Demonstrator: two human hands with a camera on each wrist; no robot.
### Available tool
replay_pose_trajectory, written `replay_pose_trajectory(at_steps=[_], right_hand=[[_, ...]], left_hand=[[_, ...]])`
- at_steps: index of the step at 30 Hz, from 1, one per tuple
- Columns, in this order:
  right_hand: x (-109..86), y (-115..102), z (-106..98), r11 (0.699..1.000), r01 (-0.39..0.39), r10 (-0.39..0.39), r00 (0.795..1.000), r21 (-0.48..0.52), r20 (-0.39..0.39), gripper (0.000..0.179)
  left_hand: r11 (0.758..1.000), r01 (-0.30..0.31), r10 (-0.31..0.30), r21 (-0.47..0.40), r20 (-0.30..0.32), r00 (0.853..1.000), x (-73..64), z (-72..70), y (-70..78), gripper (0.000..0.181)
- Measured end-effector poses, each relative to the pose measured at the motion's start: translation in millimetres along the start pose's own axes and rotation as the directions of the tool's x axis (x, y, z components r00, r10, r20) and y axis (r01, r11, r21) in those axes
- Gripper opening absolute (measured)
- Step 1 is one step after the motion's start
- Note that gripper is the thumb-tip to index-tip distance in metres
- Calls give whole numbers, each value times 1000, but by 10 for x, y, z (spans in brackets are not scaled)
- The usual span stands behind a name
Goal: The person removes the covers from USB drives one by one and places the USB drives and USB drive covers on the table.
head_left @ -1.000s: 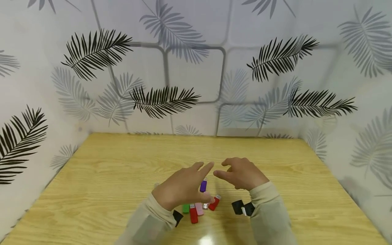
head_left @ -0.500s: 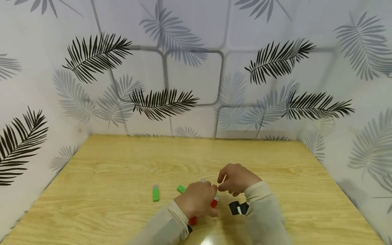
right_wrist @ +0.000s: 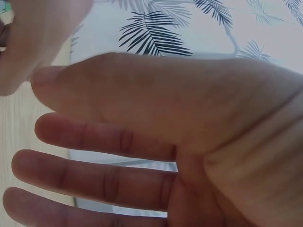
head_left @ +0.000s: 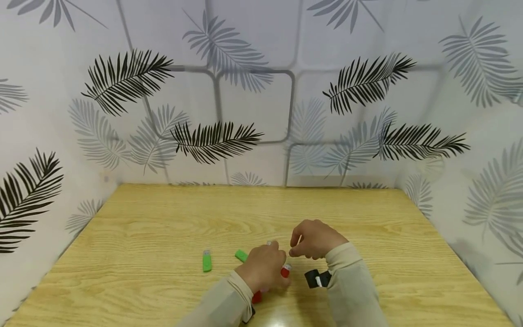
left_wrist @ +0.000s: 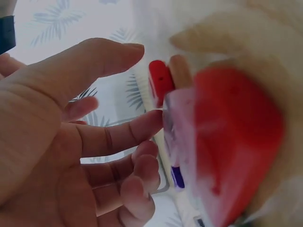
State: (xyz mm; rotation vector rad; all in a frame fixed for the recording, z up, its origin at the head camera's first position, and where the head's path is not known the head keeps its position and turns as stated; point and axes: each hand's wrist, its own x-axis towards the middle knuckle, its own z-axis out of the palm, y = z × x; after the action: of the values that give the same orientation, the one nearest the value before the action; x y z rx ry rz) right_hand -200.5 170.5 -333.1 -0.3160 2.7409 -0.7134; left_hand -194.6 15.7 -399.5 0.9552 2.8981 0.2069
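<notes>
In the head view my left hand (head_left: 263,268) is low over a cluster of USB sticks and hides most of them. A red USB stick (head_left: 285,272) shows past its fingers, another red one (head_left: 256,297) below its wrist. The left wrist view has its thumb and index finger spread apart, the index fingertip right at a pink USB stick (left_wrist: 182,113). Close by are a red stick (left_wrist: 161,80) and a purple one (left_wrist: 177,177). To the right, my right hand (head_left: 316,239) hovers with loosely bent fingers and nothing between them.
Two green USB sticks, one at left (head_left: 207,262) and one nearer the hand (head_left: 241,255), lie on the wooden table (head_left: 163,218). A black piece (head_left: 313,279) with a white strip sits by the right sleeve. A leaf-patterned cloth (head_left: 253,104) stands behind.
My left hand has moved right and down onto the cluster, uncovering the green sticks at left. My right hand has dropped slightly, its fingers more bent.
</notes>
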Motion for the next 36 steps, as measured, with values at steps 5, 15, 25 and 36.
replay_pose_trajectory(at_steps=[5,15,25,36], right_hand=[[-6,-5,-15,1000,20,-20,1000,1,-8,14],[-33,-12,-71,996,76,-79,995,-54,-55,15],[4,-7,-43,981,187,-186,982,52,-19,28],[-54,-176,-100,873,484,-464,863,65,-198,43]], left_hand=[[999,-19,19,37,10,1000,1,28,20,34],[998,-53,52,33,46,998,24,-27,29,21],[966,-67,48,-249,-81,996,-160,-431,-263,20],[847,-148,1,-510,-278,961,-458,-906,-503,11]])
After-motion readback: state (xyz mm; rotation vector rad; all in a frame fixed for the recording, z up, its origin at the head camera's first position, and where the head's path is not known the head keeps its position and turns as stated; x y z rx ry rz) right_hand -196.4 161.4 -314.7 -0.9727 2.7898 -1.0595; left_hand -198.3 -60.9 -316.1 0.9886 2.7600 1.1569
